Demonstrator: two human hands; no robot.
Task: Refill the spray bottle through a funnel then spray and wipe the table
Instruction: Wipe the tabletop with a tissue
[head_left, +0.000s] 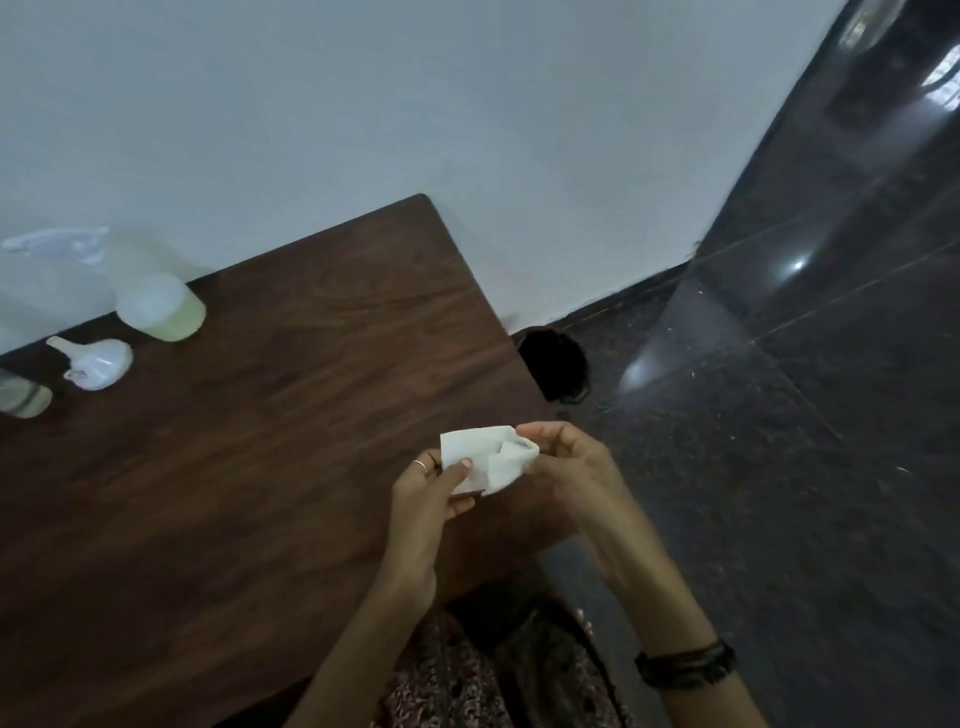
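**Both hands on a folded white cloth at the table's right edge**

Head view, looking down over a dark wooden table (249, 467) set against a pale wall (415, 104).

Hands: the left hand (426, 499) pinches the left side of a small white cloth (483, 460), thumb on top, fingers underneath. A thin ring (421, 466) shows on one finger. The right hand (566, 462) grips the cloth's right end between thumb and fingertips; that end is bunched and folded over. The cloth is held just above the table surface, near the right edge; whether it touches the wood cannot be told. A dark band (685, 665) sits on the right wrist.

Task items: the spray bottle (150, 296) stands upright at the far left of the table by the wall, white trigger head on, pale yellow-green liquid visible in its lower part. The white funnel (96, 364) lies on its side just in front of the bottle, spout pointing left, apart from it. A second container (23, 395) with greenish contents is cut off by the left frame edge, near the funnel.

Surroundings: dark polished floor (779, 415) to the right, with bright reflections. A dark round object (556, 364) sits on the floor beside the table's far right corner; blurred, not identifiable. Patterned fabric (457, 675) shows below the table's near edge.
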